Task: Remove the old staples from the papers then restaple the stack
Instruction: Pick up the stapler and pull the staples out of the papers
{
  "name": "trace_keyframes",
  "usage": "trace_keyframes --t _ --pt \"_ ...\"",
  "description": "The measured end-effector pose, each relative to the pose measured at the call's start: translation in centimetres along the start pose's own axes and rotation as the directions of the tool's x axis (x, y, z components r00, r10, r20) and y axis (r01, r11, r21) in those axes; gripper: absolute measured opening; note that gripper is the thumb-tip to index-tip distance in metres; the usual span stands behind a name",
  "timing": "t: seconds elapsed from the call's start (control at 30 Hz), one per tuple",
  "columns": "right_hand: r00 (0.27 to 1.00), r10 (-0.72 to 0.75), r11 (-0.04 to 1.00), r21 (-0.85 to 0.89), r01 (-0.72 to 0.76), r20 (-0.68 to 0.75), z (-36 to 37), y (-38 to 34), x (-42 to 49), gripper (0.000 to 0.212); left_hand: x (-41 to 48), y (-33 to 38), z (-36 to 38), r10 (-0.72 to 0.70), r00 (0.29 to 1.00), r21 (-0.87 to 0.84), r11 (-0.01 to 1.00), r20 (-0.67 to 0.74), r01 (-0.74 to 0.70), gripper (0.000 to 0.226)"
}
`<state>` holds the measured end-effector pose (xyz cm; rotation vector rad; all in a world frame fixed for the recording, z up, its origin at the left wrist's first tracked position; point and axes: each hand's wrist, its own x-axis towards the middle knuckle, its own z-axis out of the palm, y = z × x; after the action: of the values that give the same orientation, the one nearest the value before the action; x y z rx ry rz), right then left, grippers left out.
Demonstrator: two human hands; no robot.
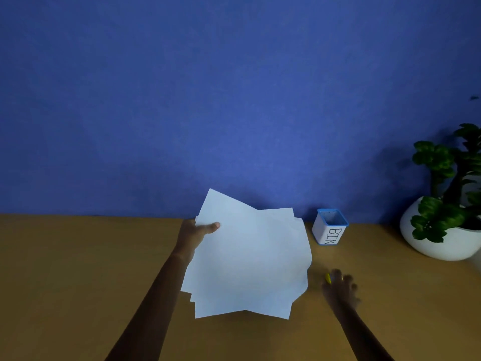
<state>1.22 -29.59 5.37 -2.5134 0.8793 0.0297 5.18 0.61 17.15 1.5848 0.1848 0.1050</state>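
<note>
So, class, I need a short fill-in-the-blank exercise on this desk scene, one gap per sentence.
1. The fanned white paper sheets are held up by the ____ hand.
2. The small white blue-rimmed container is labelled ____.
3. The green plant grows in a round ____ pot.
4. The blurred right hand reaches over something ____.

Missing words: left; BIN; white; yellow

The papers point(247, 259) I hold are plain white, on a tan-brown bench point(78, 269) before a deep blue wall point(208, 100). The small bin point(329, 227) is white with a blue rim and black letters; by my right fingers point(338, 276), something yellow point(328, 278).
</note>
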Motion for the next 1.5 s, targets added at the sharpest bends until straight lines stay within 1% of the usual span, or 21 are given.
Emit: trace_keyframes --t 0.1,0.17,0.27,0.37,0.43,0.5,0.63,0.73,0.8,0.83,0.9,1.0,1.07,1.13,1.2,1.27,1.3,1.33,1.37,1.4,1.5 --pt "0.996 0.076 0.997 0.008 -0.077 0.047 1.3 2.1 0.0 0.058 0.3 -0.8 0.2 -0.056 0.998 -0.019 0.998 0.007 0.056 0.030" --pt "0.996 0.080 0.996 -0.030 -0.079 0.027 1.6 2.8 0.1 0.062 0.4 -1.1 0.3 -0.058 0.998 -0.007 0.998 0.002 0.058 0.030" --pt "0.999 0.016 0.996 -0.082 -0.018 -0.033 1.8 3.2 0.6 0.049 0.6 -1.4 0.6 -0.066 0.998 -0.006 0.998 -0.001 0.066 0.030" --pt "0.998 -0.021 1.000 -0.015 0.020 -0.052 1.9 3.3 1.1 0.037 0.6 -1.6 0.8 -0.081 0.997 -0.017 0.997 -0.013 0.080 0.030" --pt "0.999 -0.015 0.998 0.062 0.018 -0.051 2.0 3.2 1.4 0.031 0.6 -1.7 0.9 -0.075 0.997 -0.024 0.997 -0.020 0.075 0.029" --pt "0.999 0.021 0.973 0.230 -0.010 -0.042 1.9 3.0 1.9 0.027 0.7 -1.7 0.9 -0.072 0.997 -0.038 0.997 -0.027 0.071 0.025" --pt "0.996 0.085 0.838 0.543 -0.061 -0.018 0.4 2.1 3.1 0.016 0.7 -1.4 0.6 -0.038 0.998 -0.059 0.998 -0.058 0.034 0.021" --pt "0.999 -0.041 0.774 0.632 0.043 -0.017 -1.7 0.9 3.5 0.010 0.9 -1.2 0.3 -0.034 0.998 -0.069 0.997 -0.061 0.030 0.022" --pt "0.990 -0.135 0.722 0.681 0.127 -0.041 -3.5 0.1 3.5 0.019 1.0 -1.1 0.1 -0.044 0.998 -0.061 0.997 -0.054 0.041 0.027" --pt "0.982 -0.178 0.661 0.732 0.164 -0.059 -4.5 -0.5 3.2 0.022 1.0 -1.1 0.0 -0.047 0.998 -0.059 0.997 -0.052 0.044 0.030" --pt "0.962 -0.263 0.467 0.863 0.191 -0.071 -6.2 -1.8 2.4 0.015 1.1 -1.1 0.0 -0.045 0.997 -0.064 0.997 -0.065 0.041 0.032" --pt "0.936 -0.348 0.190 0.974 0.121 -0.048 -7.8 -3.8 1.2 0.015 1.1 -1.0 0.2 -0.032 0.995 -0.064 0.998 -0.097 0.026 0.029" --pt "0.936 -0.348 0.022 0.998 0.059 -0.048 -8.3 -5.1 0.7 0.020 1.0 -0.8 0.3 -0.026 0.992 -0.070 0.997 -0.123 0.017 0.022" --pt "0.956 -0.291 -0.084 0.996 0.004 -0.028 -8.5 -5.7 0.4 0.021 1.0 -0.8 0.2 -0.025 0.988 -0.076 0.997 -0.153 0.013 0.019" --pt "0.959 -0.283 -0.076 0.997 -0.002 -0.020 -8.8 -6.0 0.1 0.014 1.0 -0.8 -0.2 -0.018 0.981 -0.074 0.997 -0.195 0.004 0.018" --pt "0.945 -0.320 -0.028 0.996 -0.082 0.069 -9.0 -6.3 0.3 0.042 1.0 -0.7 -0.6 -0.003 0.971 -0.068 0.998 -0.238 -0.013 0.018" --pt "0.935 -0.337 -0.105 0.982 -0.156 0.113 -8.9 -6.5 0.2 0.045 0.9 -0.6 -0.7 0.007 0.967 -0.062 0.998 -0.255 -0.024 0.018" --pt "0.929 -0.354 -0.203 0.961 -0.186 0.105 -8.6 -6.4 0.3 0.033 0.8 -0.5 -0.7 0.019 0.963 -0.057 0.998 -0.267 -0.035 0.018" --pt "0.908 -0.385 -0.269 0.920 -0.283 0.167 -8.2 -6.7 0.1 0.026 0.6 -0.4 -0.6 0.028 0.961 -0.056 0.997 -0.276 -0.045 0.019" --pt "0.879 -0.414 -0.281 0.885 -0.371 0.237 -8.0 -7.0 -0.4 0.029 0.5 -0.4 -0.4 0.034 0.960 -0.064 0.996 -0.278 -0.054 0.019" --pt "0.756 -0.554 -0.174 0.839 -0.515 0.350 -7.0 -9.1 -2.6 0.018 -0.1 -0.4 0.8 0.011 0.971 -0.125 0.991 -0.240 -0.043 0.016"
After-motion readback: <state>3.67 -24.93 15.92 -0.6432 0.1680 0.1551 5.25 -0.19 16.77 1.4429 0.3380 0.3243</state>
